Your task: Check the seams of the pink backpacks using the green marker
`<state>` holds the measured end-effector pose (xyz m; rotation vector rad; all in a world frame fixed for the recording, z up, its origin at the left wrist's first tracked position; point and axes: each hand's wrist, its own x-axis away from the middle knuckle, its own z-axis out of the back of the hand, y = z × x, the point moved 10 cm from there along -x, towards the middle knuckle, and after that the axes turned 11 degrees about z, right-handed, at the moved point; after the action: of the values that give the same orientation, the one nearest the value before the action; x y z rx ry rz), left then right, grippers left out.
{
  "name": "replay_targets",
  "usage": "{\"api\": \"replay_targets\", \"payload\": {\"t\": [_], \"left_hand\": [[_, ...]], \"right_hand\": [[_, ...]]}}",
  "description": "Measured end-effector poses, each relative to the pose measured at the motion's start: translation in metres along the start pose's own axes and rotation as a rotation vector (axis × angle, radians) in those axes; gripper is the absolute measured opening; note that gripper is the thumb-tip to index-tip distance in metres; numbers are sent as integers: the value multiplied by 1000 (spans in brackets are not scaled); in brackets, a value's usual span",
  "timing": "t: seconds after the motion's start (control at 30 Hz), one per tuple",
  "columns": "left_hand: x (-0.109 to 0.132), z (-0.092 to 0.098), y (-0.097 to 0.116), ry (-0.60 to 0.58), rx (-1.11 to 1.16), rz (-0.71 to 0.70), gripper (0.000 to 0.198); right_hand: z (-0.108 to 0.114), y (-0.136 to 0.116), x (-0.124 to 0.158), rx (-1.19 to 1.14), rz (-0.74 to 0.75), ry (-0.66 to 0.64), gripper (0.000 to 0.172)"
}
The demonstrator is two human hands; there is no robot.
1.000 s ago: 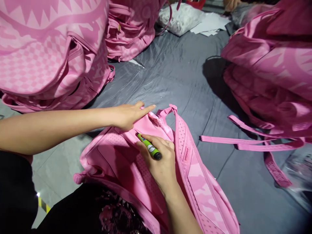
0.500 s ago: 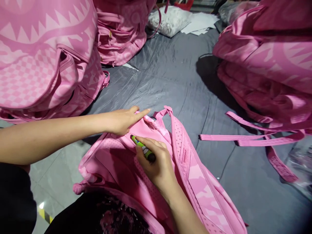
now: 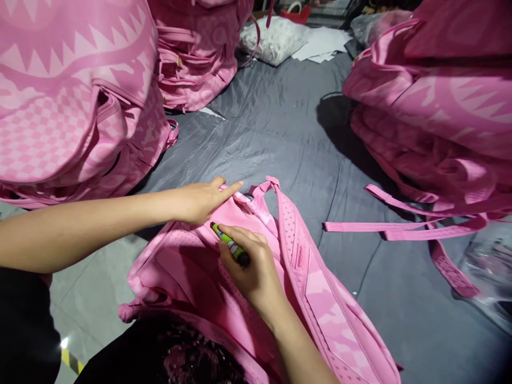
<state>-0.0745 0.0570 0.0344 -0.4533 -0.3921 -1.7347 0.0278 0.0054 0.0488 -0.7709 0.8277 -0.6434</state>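
Note:
A pink backpack (image 3: 320, 298) lies with its strap side up before me, its near end against my dark clothing. Its top edge is under my left hand (image 3: 198, 201), which grips there with the index finger stretched along the edge; the other fingers are partly hidden. My right hand (image 3: 252, 261) is closed around a small green printed lighter (image 3: 230, 242) with a black end. The lighter's far tip is close to the pink back panel, just below my left hand; I cannot tell whether it touches.
Large pink backpacks stand at the left (image 3: 44, 117), behind them (image 3: 200, 58) and at the right (image 3: 432, 106), on a grey-covered table (image 3: 276, 117). Loose pink straps (image 3: 356, 226) trail from the right pile. A white-filled plastic bag (image 3: 276, 40) and papers (image 3: 322, 42) lie at the back.
The view has shifted slightly, so the backpacks and table sit a little further left. Both hands keep nearly the same hold and place on the backpack, with the lighter in the right.

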Motion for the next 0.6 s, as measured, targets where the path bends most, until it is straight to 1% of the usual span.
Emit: {"api": "replay_targets", "payload": {"t": [0.13,0.27,0.5,0.6], "left_hand": [[-2,-1,-1,12,-1,-1,104],[-2,-2,-2,2,-8,-2,104],[-2,-2,-4,6,-4,21,105],[-3,0,-3,4,10,10,102]], "right_hand": [[-2,0,-2,-28,5,-35,28],[-1,1,-1,-13,-5,-13,29],[-3,3,0,-38,-6,-35,30],[-2,4,-2,-44,-8,-30,29]]}}
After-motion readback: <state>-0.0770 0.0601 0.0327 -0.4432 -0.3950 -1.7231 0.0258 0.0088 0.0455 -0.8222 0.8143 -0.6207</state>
